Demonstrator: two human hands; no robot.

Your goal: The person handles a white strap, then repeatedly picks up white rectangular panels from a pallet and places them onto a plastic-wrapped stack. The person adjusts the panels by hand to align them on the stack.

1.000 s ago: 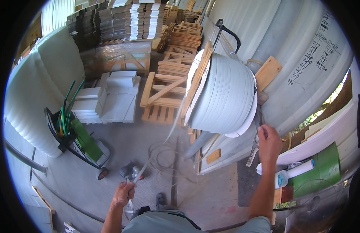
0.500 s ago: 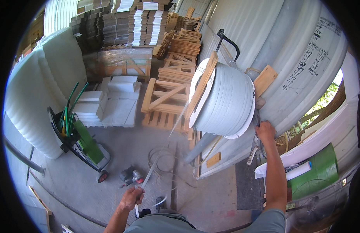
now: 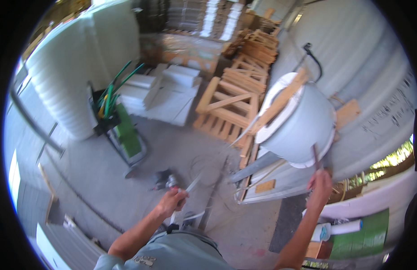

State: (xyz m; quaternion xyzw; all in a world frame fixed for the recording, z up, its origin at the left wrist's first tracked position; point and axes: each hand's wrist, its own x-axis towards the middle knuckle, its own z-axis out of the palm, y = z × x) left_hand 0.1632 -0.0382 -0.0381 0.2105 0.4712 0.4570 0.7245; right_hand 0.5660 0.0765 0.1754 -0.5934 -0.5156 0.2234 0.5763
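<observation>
On the concrete floor [image 3: 181, 148] at far left stands a green hand truck [image 3: 120, 121] beside a tall white stack [image 3: 69, 76]. Further right, the left hand [image 3: 171, 201] is curled tight around a thin white strap [image 3: 190, 185], whose free end points up and right toward the reel. Beyond it lie white slabs [image 3: 172, 90] and a wooden pallet [image 3: 224, 105]. To the right, a big white reel of strapping [image 3: 298, 123] rests tilted against the corrugated wall [image 3: 365, 67], a wooden slat [image 3: 280, 102] across its face. The right hand [image 3: 320, 186] is raised just under the reel's lower rim, fingers closed on a thin dark stick [image 3: 315, 155] reaching up to the rim.
</observation>
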